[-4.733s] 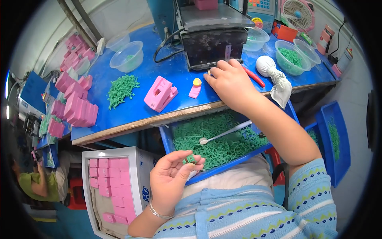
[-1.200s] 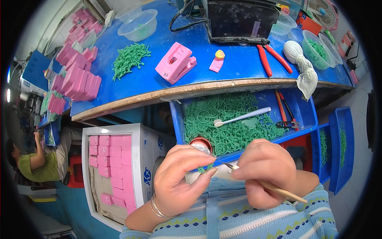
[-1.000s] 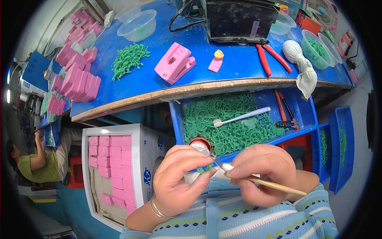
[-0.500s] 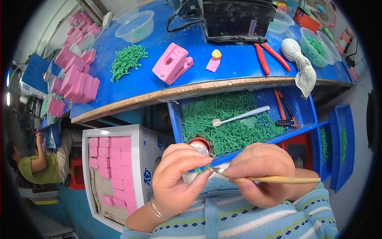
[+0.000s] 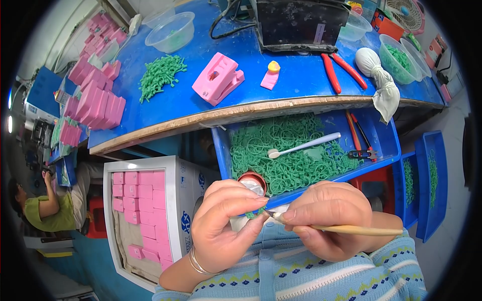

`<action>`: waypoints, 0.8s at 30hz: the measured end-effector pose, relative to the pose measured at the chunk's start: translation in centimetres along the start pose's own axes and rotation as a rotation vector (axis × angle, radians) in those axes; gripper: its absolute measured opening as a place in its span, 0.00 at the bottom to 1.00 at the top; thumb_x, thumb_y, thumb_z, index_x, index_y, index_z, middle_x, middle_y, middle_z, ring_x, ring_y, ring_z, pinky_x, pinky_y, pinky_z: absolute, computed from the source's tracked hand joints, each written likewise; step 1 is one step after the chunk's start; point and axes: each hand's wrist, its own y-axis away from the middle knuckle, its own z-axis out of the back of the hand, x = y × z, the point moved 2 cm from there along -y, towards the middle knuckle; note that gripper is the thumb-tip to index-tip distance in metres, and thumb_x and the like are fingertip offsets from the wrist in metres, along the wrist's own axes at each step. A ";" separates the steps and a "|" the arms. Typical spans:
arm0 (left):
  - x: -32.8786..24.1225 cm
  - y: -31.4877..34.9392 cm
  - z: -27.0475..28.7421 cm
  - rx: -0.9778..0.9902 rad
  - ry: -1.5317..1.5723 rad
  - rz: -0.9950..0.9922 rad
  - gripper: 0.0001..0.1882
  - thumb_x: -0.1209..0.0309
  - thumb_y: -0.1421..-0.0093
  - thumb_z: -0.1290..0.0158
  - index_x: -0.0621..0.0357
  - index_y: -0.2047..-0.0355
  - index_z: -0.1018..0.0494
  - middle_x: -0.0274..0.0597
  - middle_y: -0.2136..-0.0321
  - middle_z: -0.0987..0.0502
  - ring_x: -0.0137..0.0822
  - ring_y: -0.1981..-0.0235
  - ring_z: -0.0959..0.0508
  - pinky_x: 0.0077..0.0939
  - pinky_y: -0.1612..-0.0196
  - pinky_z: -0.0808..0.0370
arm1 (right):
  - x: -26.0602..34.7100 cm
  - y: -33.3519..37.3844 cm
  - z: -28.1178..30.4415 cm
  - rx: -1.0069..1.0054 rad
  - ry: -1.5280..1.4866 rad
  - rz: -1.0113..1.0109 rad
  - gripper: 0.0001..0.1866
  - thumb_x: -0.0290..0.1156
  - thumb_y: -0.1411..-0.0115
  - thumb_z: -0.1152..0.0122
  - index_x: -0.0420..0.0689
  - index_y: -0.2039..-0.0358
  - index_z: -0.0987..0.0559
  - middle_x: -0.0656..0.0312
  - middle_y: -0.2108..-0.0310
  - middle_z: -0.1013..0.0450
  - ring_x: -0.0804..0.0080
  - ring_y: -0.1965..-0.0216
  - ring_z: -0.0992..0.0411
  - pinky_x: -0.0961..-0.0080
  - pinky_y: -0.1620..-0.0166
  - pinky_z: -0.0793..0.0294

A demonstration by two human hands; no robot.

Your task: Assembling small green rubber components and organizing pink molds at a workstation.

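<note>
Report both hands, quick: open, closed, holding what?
Left hand: closed, pinching a small green piece.
Right hand: closed, holding a wooden-handled tool, tip toward that piece.

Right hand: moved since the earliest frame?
Yes, toward the body: the right hand was on the table, at the black box's base; now it is off the table, by the blue tray's near side.

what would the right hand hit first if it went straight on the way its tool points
The right hand points its tool left, so it would likely first meet the green piece pinched in the left hand, or that hand itself; depth is unclear here.
</note>
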 end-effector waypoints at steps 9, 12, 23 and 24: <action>0.0 0.0 0.0 0.009 -0.008 0.001 0.15 0.83 0.60 0.38 0.62 0.68 0.25 0.43 0.70 0.24 0.39 0.65 0.26 0.29 0.61 0.29 | 0.0 0.1 0.0 0.028 0.042 0.010 0.13 0.22 0.55 0.35 0.38 0.66 0.23 0.57 0.76 0.26 0.66 0.78 0.27 0.76 0.75 0.29; 0.1 0.0 0.0 0.010 -0.010 0.000 0.16 0.83 0.60 0.38 0.62 0.68 0.25 0.43 0.70 0.24 0.39 0.65 0.26 0.30 0.61 0.29 | -0.1 0.2 -0.2 0.024 0.070 0.022 0.13 0.22 0.55 0.35 0.38 0.67 0.22 0.57 0.77 0.26 0.66 0.79 0.27 0.76 0.76 0.29; 0.0 0.0 0.1 0.003 -0.001 0.001 0.15 0.83 0.59 0.38 0.62 0.68 0.24 0.42 0.69 0.24 0.39 0.65 0.26 0.29 0.61 0.30 | -0.3 0.5 -0.2 -0.056 0.031 0.037 0.12 0.24 0.55 0.35 0.37 0.67 0.22 0.57 0.78 0.26 0.66 0.80 0.27 0.76 0.76 0.29; 0.0 0.0 0.1 0.003 -0.001 0.001 0.15 0.83 0.59 0.38 0.62 0.68 0.24 0.42 0.69 0.24 0.39 0.65 0.26 0.29 0.61 0.30 | -0.3 0.4 -0.2 -0.046 0.032 0.037 0.12 0.24 0.55 0.35 0.37 0.67 0.22 0.57 0.78 0.26 0.66 0.80 0.27 0.76 0.76 0.29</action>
